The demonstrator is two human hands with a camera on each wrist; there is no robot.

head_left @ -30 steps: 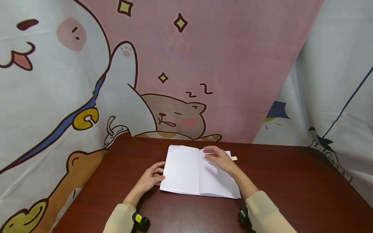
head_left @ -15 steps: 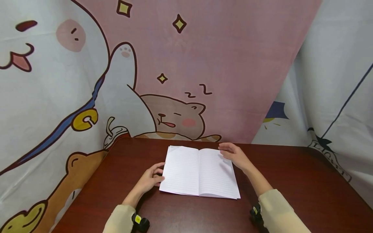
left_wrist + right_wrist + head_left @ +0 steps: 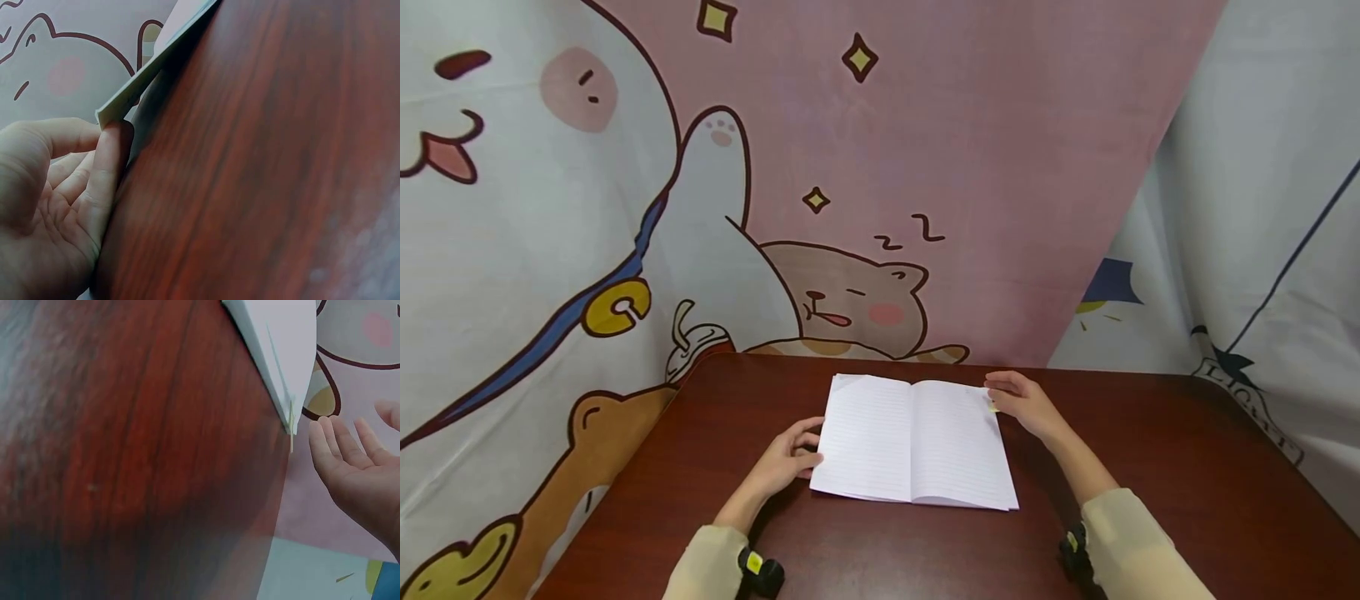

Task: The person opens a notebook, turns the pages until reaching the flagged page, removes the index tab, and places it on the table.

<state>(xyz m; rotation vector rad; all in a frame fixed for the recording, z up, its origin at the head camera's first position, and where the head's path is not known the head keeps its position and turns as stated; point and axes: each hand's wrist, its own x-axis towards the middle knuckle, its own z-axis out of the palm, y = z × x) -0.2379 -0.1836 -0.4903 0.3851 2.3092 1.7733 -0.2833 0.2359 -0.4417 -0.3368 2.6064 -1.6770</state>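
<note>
An open notebook (image 3: 865, 442) with white ruled pages lies on the table in the head view. My left hand (image 3: 784, 458) pinches its left edge, thumb on top; in the left wrist view the thumb and a finger meet at the edge of the notebook (image 3: 134, 90). Over the upper right corner, my right hand (image 3: 1026, 408) hovers with relaxed fingers. A small yellow tab (image 3: 292, 440) sticks out from the notebook's right side in the right wrist view. There, the right hand (image 3: 362, 475) stands apart from the paper with nothing in its fingers.
The dark red-brown table (image 3: 880, 546) has its far edge against a pink cartoon curtain (image 3: 1000, 208). A white curtain (image 3: 1255, 183) hangs at the right. Black wrist cameras (image 3: 763, 575) sit below both sleeves.
My right hand has moved right, from above the right page to its outer upper corner, uncovering that page. The left hand keeps its place on the notebook's left edge.
</note>
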